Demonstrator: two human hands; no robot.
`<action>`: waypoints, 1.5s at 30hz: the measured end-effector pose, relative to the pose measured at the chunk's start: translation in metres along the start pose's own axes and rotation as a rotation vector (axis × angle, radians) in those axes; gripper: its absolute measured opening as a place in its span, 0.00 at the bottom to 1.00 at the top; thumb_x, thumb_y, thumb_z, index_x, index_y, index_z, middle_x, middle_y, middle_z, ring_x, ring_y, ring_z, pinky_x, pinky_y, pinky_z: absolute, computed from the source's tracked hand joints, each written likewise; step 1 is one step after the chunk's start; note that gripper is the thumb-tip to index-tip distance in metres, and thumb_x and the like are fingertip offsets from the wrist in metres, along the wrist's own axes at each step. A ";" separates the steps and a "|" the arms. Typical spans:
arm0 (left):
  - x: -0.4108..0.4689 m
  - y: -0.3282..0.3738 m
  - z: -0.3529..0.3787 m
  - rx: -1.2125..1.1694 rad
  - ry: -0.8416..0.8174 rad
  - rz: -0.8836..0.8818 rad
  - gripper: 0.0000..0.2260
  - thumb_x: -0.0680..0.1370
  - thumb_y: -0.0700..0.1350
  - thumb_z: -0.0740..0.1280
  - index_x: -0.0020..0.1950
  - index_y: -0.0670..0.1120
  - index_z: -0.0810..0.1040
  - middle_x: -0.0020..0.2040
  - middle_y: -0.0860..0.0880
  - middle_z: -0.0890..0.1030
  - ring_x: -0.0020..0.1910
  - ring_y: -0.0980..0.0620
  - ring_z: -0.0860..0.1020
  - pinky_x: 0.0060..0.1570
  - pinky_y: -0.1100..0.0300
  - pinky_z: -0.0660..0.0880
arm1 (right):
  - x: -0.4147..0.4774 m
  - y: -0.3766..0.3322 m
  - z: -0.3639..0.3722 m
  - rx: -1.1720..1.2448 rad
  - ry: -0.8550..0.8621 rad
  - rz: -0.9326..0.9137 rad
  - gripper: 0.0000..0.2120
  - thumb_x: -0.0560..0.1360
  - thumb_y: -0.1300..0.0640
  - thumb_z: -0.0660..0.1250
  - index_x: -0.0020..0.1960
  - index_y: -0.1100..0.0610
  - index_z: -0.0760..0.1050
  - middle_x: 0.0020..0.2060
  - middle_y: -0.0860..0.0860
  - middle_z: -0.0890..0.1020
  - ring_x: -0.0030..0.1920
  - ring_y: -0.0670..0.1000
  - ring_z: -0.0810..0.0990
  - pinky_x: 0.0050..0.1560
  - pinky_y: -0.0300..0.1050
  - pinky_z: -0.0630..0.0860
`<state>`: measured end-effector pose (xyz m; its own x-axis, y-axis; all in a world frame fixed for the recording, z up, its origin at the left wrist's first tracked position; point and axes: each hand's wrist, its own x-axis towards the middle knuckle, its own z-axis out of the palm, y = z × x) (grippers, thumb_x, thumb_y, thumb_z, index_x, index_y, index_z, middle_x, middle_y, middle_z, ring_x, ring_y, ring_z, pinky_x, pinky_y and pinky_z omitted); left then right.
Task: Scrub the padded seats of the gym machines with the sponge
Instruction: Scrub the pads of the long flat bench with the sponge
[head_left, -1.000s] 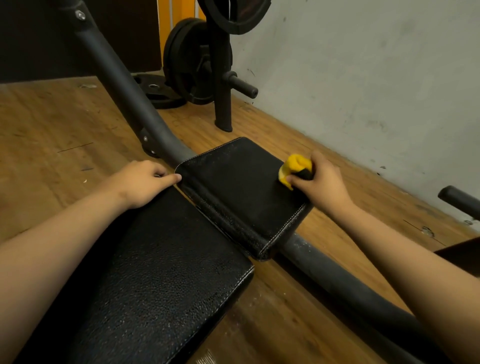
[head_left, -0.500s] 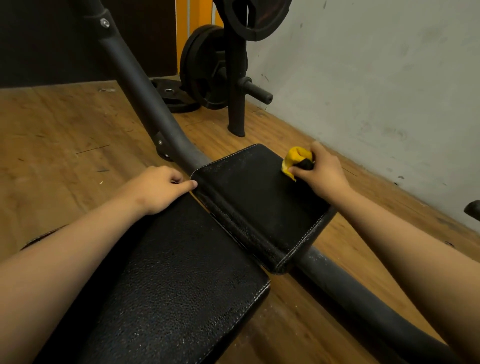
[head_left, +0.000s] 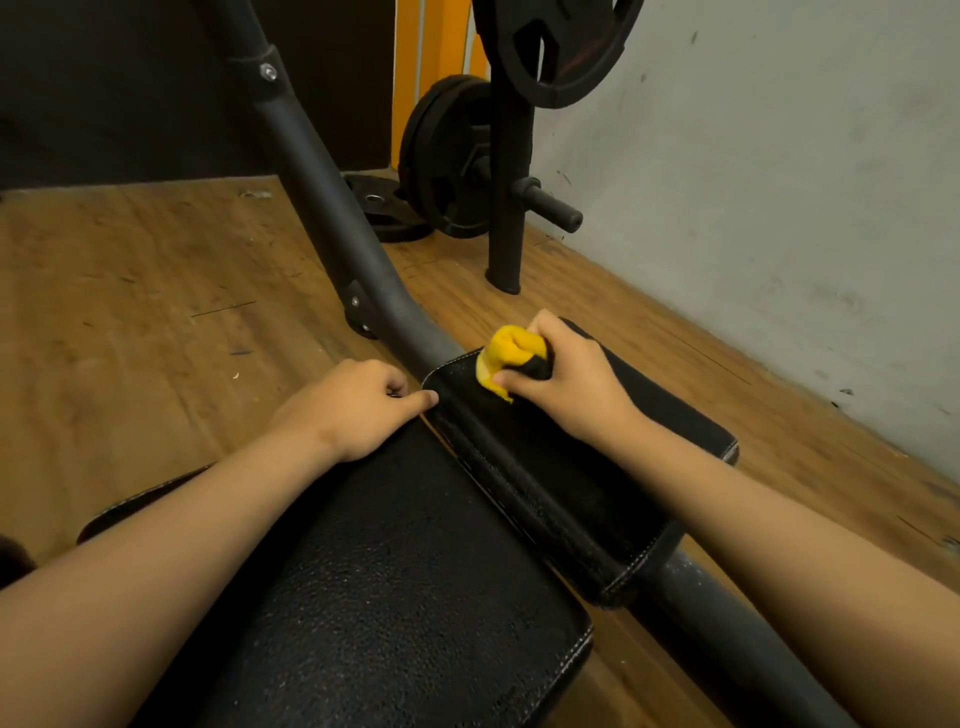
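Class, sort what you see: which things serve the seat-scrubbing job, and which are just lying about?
In use: sponge, right hand gripping it, small seat pad, large seat pad, left hand resting there.
Lying about: weight plates, plate rack, loose plate on floor.

Yellow-and-black sponge (head_left: 511, 358), black pebble-grained seat pad (head_left: 597, 457), brown wood-grain floor (head_left: 130, 312), grey wall (head_left: 779, 182).

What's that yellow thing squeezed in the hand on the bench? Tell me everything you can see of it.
A soft yellow foam-like sponge with a black layer on one side. It is crumpled in the grip of the right hand, whose fingers and thumb curl round it. Its yellow lower edge presses on the small black padded seat, near the seat's far left corner.
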<state>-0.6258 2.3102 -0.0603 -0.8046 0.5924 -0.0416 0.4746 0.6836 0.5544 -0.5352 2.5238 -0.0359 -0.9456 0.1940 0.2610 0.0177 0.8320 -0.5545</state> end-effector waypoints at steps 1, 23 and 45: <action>0.001 -0.002 0.000 -0.013 0.003 0.000 0.23 0.76 0.65 0.61 0.35 0.47 0.78 0.35 0.48 0.79 0.39 0.51 0.78 0.45 0.48 0.77 | 0.007 0.005 -0.003 -0.019 0.019 0.018 0.15 0.71 0.54 0.74 0.49 0.57 0.70 0.41 0.48 0.78 0.42 0.45 0.76 0.39 0.39 0.71; 0.002 0.002 0.002 0.005 0.050 -0.006 0.21 0.76 0.63 0.64 0.35 0.47 0.76 0.33 0.49 0.76 0.37 0.51 0.76 0.42 0.51 0.73 | 0.001 -0.035 0.026 0.019 0.056 -0.035 0.17 0.70 0.52 0.75 0.44 0.52 0.64 0.35 0.45 0.76 0.37 0.43 0.75 0.34 0.35 0.66; -0.008 0.007 -0.002 0.020 0.021 -0.057 0.20 0.77 0.63 0.61 0.35 0.50 0.77 0.37 0.50 0.79 0.40 0.51 0.78 0.45 0.49 0.77 | -0.050 -0.004 -0.020 -0.008 0.032 0.102 0.16 0.70 0.52 0.75 0.45 0.53 0.68 0.38 0.46 0.78 0.39 0.43 0.75 0.35 0.36 0.67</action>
<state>-0.6168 2.3100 -0.0545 -0.8379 0.5431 -0.0553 0.4344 0.7247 0.5349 -0.4812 2.5215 -0.0306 -0.9281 0.2942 0.2282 0.1162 0.8111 -0.5733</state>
